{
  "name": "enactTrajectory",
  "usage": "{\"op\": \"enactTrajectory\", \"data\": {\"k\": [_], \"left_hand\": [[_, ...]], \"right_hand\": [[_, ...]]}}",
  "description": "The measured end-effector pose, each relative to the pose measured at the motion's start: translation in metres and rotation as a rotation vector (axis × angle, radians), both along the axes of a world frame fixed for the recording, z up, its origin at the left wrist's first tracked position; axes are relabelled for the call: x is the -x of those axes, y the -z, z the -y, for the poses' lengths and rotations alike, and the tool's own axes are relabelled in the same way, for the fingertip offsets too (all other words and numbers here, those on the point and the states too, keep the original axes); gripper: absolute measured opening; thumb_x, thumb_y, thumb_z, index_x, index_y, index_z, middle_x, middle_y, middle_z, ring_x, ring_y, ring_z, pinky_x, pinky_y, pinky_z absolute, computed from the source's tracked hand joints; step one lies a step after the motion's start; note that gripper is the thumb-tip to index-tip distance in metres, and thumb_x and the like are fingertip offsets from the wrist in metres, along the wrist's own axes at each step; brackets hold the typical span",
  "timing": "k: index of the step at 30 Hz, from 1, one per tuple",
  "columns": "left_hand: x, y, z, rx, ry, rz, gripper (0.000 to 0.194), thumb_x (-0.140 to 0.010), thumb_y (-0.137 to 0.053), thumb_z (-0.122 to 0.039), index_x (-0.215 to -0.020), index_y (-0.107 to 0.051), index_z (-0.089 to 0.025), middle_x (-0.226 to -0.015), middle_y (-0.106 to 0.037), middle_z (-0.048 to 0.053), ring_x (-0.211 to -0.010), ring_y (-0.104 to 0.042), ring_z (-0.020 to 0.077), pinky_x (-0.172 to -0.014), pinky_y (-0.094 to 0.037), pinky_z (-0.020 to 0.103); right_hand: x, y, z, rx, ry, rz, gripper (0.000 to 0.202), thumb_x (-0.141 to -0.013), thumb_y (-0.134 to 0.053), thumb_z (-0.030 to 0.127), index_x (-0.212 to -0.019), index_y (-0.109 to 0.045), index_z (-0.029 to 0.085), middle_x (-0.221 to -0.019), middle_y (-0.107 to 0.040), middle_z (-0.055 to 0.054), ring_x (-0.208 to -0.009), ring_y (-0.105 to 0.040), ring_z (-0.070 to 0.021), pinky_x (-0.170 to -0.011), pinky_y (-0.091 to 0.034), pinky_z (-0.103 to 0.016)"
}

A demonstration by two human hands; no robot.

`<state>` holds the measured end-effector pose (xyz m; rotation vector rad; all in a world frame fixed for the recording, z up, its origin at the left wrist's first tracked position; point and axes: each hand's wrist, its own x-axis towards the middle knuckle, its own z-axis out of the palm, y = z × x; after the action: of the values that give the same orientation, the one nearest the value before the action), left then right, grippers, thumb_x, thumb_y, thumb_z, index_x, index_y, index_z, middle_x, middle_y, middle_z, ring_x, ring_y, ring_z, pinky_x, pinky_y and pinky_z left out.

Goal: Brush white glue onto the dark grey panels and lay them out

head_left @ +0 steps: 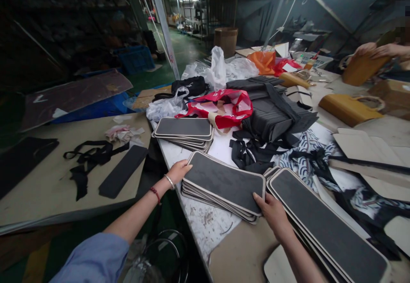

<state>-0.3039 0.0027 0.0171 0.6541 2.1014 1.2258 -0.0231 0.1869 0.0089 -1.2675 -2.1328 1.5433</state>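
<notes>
Between my hands is a dark grey rectangular panel point(229, 182) with rounded corners and a pale border, the top one of a fanned stack on the table. My left hand point(179, 172) grips its far left corner, thumb on the upper face. At its right end my right hand point(272, 210) pinches the edge, thumb on top and fingers underneath. A longer stack of similar panels point(326, 223) lies just right of my right hand. Beyond my left hand sits a smaller stack of such panels point(184, 127).
Behind the stacks are a red bag point(237, 103), dark folded pieces point(272, 116) and clear plastic bags point(218, 67). Black straps point(92, 154) lie on the left table. At the far right, another person's hands point(381, 51) hold a mustard-coloured bag point(363, 70).
</notes>
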Motion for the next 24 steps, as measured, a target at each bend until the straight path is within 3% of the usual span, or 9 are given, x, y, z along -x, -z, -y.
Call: {"op": "enactTrajectory", "data": {"k": [3, 8, 14, 20, 24], "left_hand": [[0.003, 0.000, 0.000, 0.042, -0.027, -0.064, 0.032, -0.058, -0.056, -0.043, -0.048, -0.036, -0.020, -0.045, -0.033, -0.008, -0.048, -0.034, 0.0093, -0.047, -0.025, 0.022], [0.004, -0.002, 0.000, 0.103, -0.067, -0.126, 0.027, -0.057, -0.057, -0.043, -0.052, -0.043, -0.020, -0.045, -0.041, -0.007, -0.049, -0.040, 0.0111, -0.049, -0.029, 0.022], [0.000, -0.008, 0.003, 0.116, -0.006, -0.146, 0.029, -0.054, -0.060, -0.047, -0.055, -0.047, -0.020, -0.044, -0.049, -0.006, -0.050, -0.049, 0.0140, -0.051, -0.035, 0.024], [0.001, -0.010, -0.001, 0.044, -0.060, 0.053, 0.036, -0.045, -0.068, -0.047, -0.059, -0.050, -0.019, -0.048, -0.057, -0.004, -0.051, -0.054, 0.0155, -0.054, -0.042, 0.026], [-0.001, -0.010, -0.003, 0.007, -0.085, 0.044, 0.034, -0.045, -0.068, -0.045, -0.059, -0.050, -0.019, -0.046, -0.056, -0.004, -0.049, -0.054, 0.0150, -0.052, -0.042, 0.026]], "right_hand": [[-0.003, 0.002, -0.001, -0.104, -0.006, 0.106, 0.035, -0.069, -0.048, 0.054, -0.058, -0.053, 0.022, -0.055, -0.060, -0.003, -0.060, -0.059, -0.0228, -0.054, -0.043, -0.030], [-0.004, 0.002, 0.001, -0.275, -0.010, 0.256, 0.039, -0.073, -0.043, 0.052, -0.048, -0.031, 0.024, -0.042, -0.041, 0.003, -0.042, -0.042, -0.0143, -0.044, -0.029, -0.025], [-0.001, -0.004, 0.012, -0.327, 0.010, 0.387, 0.029, -0.079, -0.045, 0.038, -0.056, -0.041, 0.022, -0.053, -0.050, 0.000, -0.052, -0.048, -0.0150, -0.050, -0.029, -0.024], [0.000, -0.001, 0.015, -0.308, 0.084, 0.359, 0.024, -0.078, -0.051, 0.032, -0.058, -0.043, 0.021, -0.056, -0.052, 0.000, -0.055, -0.050, -0.0152, -0.051, -0.029, -0.023], [-0.001, 0.004, 0.018, -0.311, 0.068, 0.322, 0.025, -0.079, -0.049, 0.032, -0.057, -0.041, 0.022, -0.055, -0.051, -0.001, -0.056, -0.050, -0.0167, -0.051, -0.029, -0.024]]}}
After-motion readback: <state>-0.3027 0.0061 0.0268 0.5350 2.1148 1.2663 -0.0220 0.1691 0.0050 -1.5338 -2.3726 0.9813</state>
